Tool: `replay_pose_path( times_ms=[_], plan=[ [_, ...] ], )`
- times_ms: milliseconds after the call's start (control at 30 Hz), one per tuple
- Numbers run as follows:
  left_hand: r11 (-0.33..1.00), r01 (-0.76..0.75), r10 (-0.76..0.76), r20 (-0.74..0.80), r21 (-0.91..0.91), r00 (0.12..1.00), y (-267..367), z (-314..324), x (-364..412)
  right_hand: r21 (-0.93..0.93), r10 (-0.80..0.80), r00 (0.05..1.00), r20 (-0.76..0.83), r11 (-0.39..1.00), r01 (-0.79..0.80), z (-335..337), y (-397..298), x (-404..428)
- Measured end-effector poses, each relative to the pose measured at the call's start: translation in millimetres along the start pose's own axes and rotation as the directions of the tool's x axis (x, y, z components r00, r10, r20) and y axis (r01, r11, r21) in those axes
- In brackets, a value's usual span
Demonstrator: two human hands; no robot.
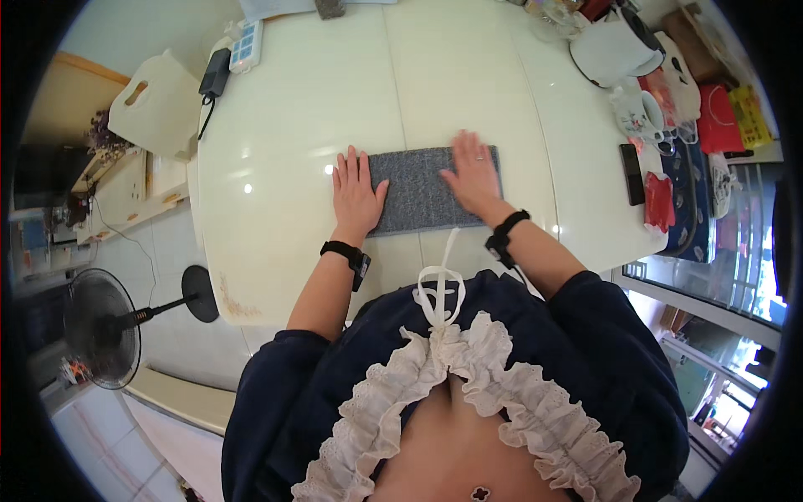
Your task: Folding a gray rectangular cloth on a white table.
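Observation:
A grey rectangular piece of fabric point(414, 191), perhaps a folded cloth or a mat, lies flat on the cream table point(301, 113) in front of me. My left hand point(356, 199) rests palm down over its left edge, with the thumb on the fabric and nothing in its grasp. Over the right end is my right hand point(472, 174), palm down, thumb spread and holding nothing. Its fingers are slightly blurred, and I cannot tell how firmly it touches the fabric. Both wrists wear black straps with small devices.
A white kettle point(611, 50), a floral cup point(643, 116), a black phone point(632, 174) and a red packet point(659, 202) line the table's right side. At the back left are a power strip point(246, 47) and a black adapter point(215, 72). A fan point(103, 328) stands left on the floor.

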State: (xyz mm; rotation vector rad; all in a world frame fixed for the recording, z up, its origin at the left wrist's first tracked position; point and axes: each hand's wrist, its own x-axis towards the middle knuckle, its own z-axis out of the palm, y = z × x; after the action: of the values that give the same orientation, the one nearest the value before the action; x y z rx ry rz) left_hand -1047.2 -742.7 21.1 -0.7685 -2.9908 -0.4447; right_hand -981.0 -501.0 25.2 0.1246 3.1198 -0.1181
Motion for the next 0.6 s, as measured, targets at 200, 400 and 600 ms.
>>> replay_pose_path(
  times_ms=[200, 400, 600],
  plan=[
    [1.0, -0.006, 0.006, 0.002, -0.013, 1.0, 3.6, 6.8, 3.8, 0.047, 0.043, 0.998, -0.056, 0.998, -0.04, 2.7, 18.3, -8.7],
    [0.997, 0.019, -0.017, -0.016, 0.081, 1.0, 3.5, 7.1, -3.2, 0.023, 0.084, 0.994, -0.067, 0.996, -0.082, 3.7, 35.3, -20.4],
    [0.996, 0.005, -0.004, -0.004, 0.084, 1.0, 3.7, 5.8, -4.6, -0.057, 0.025, 0.994, -0.105, 0.998, -0.031, -0.3, 27.7, -29.3]
  ],
)
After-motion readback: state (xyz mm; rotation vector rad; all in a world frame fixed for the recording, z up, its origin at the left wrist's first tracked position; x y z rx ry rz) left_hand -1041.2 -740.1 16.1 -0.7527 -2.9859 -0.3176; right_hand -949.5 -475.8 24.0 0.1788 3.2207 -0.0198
